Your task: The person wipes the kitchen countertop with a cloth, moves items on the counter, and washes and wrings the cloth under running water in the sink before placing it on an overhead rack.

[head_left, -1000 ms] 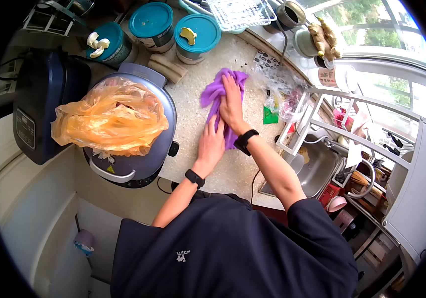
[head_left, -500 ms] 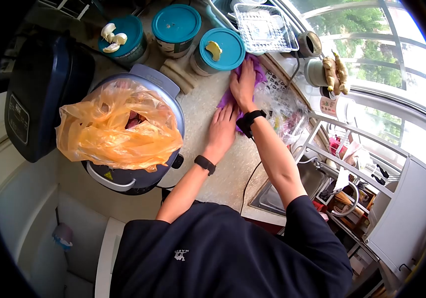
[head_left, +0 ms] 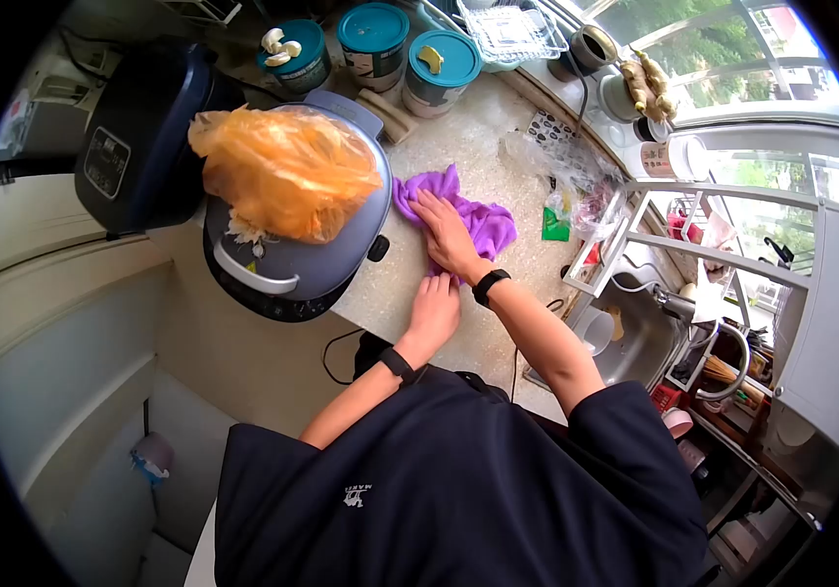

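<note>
A crumpled purple cloth (head_left: 490, 229) lies on the pale speckled countertop (head_left: 527, 279). My right hand (head_left: 449, 238) presses down on its left part, the fingers stretched out and lying flat. At the cloth's near edge is my left hand (head_left: 434, 315), its fingers bent and closed on the edge; the tips are partly hidden. Left of both hands stands a dark blue-grey electric cooker (head_left: 341, 269) with a round lid and a light handle. An orange plastic bag (head_left: 292, 176) rests on that lid.
Three teal-lidded tubs (head_left: 372, 44) stand at the back, garlic on one lid. Clear plastic bags (head_left: 576, 181) and a green packet (head_left: 555, 225) lie to the right. Beyond them are a metal sink (head_left: 639, 338) and a white rack (head_left: 723, 257). Ginger (head_left: 646, 86) sits by the window.
Both hands have come nearer to my body, drawing the purple cloth away from the tubs. It now lies more spread out beside the cooker. The camera view has shifted too.
</note>
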Demonstrator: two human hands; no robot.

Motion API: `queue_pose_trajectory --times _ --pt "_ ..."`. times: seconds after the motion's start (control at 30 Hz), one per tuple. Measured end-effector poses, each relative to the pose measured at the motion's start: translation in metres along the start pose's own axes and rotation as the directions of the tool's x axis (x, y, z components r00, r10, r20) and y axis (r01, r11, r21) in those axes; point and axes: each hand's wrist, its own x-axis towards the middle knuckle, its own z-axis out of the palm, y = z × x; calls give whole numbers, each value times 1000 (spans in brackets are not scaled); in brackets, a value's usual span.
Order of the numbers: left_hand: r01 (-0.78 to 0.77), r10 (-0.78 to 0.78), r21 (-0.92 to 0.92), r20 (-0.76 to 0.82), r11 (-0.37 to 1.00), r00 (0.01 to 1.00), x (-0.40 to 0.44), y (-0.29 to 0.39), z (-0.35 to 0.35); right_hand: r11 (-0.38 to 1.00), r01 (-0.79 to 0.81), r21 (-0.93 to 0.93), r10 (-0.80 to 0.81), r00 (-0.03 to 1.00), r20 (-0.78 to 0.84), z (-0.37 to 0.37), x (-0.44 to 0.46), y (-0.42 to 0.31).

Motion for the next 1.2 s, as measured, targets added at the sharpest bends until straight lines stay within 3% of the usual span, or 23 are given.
queue_pose_trajectory --times 0.17,0.2,0.3,0.43,0.47,0.5,0.57,0.6,0.63,0.7,0.77,0.8,0.9,0.97,1.0,1.1,1.13,1.2 --pt "61 -61 -6 25 998 998 -78 16 5 996 73 42 -75 996 45 39 -65 -42" --pt "128 -123 -55 81 990 989 -94 22 6 996 83 43 -85 995 53 46 -77 -49" --pt "194 -203 -145 -46 970 978 -140 35 11 985 125 118 -134 989 64 68 -114 -73" --pt "428 -437 -310 43 849 898 -194 47 16 960 123 250 -182 956 229 100 -163 -111" --pt "470 -476 -255 40 845 878 -206 54 12 958 160 237 -213 952 219 112 -171 -117" --pt "479 -480 -264 63 838 875 -216 53 10 913 -34 407 -104 945 310 109 -174 -125" --pt "495 -483 -283 118 821 868 -239 49 6 651 -432 624 52 846 531 104 -182 -143" --pt "461 -463 -307 72 833 884 -244 48 3 418 -518 746 181 853 490 116 -189 -142" --pt "424 -442 -330 23 844 897 -247 44 -4 228 -633 740 313 767 560 85 -187 -162" --pt "337 -390 -369 -76 866 918 -251 33 -19 -152 -589 794 308 735 604 73 -195 -159" --pt "307 -389 -412 -133 858 911 -259 27 -34 -386 -436 813 184 827 531 41 -200 -190" --pt "276 -383 -433 -182 858 905 -264 29 -47 -370 -430 823 204 827 524 30 -204 -203" --pt "202 -339 -461 -236 864 911 -276 20 -73 -521 -201 830 247 895 372 42 -222 -203" --pt "154 -305 -519 -218 841 927 -281 9 -79 -483 -157 861 297 896 330 41 -237 -213" --pt "176 -274 -524 -117 834 954 -281 0 -78 -469 -140 872 322 892 316 40 -246 -217" --pt "136 -218 -425 -149 895 964 -276 -9 -72 -200 -157 967 496 835 238 44 -268 -215" --pt "123 -227 -452 -185 884 956 -270 -8 -71 -91 -197 976 701 684 203 43 -277 -216" --pt "112 -234 -536 -167 837 958 -254 0 -72 56 -283 957 770 622 139 40 -300 -205"
